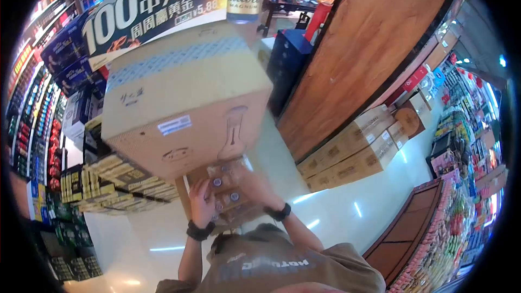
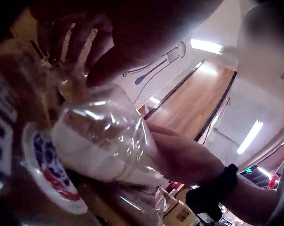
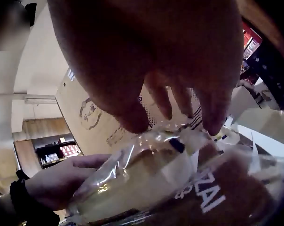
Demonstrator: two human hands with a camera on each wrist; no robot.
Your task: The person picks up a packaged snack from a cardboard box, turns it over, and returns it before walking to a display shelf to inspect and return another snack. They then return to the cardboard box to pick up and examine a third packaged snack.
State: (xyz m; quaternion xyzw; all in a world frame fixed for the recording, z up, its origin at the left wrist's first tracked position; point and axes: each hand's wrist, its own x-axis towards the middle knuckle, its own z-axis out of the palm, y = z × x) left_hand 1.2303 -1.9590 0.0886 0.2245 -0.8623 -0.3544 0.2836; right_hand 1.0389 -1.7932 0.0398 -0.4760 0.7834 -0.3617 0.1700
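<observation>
- Flanking the film-wrapped bottle multipack [image 1: 230,210], the 2 hands work from opposite sides: the left hand [image 1: 201,206] at its left flank, the right hand [image 1: 257,185] at its right, reaching slightly farther forward.
- The multipack lies low in front of the torso, between the hands and just beyond the wrists; at least 3 bottle caps [image 1: 217,182] face up through the clear wrap. Which way its long axis runs, I cannot tell.
- Left hand: near the film, its fingers partly in shadow. Whether they clasp the wrap or merely rest against it, I cannot tell.
- Right hand: wide, with thumb and fingers spread apart and bent down, tips at the crinkled plastic film [image 3: 132,165]. No closed pinch shows. White lettering [image 3: 209,193] on the pack sits below those fingertips.
- Neither hand is clearly nearer; both are right at the multipack.
- Directly ahead, on the far side from the body, stands a large cardboard carton [image 1: 187,106] with a printed bottle outline and blue-patterned tape; its lower edge comes close to the multipack and both sets of fingers.
</observation>
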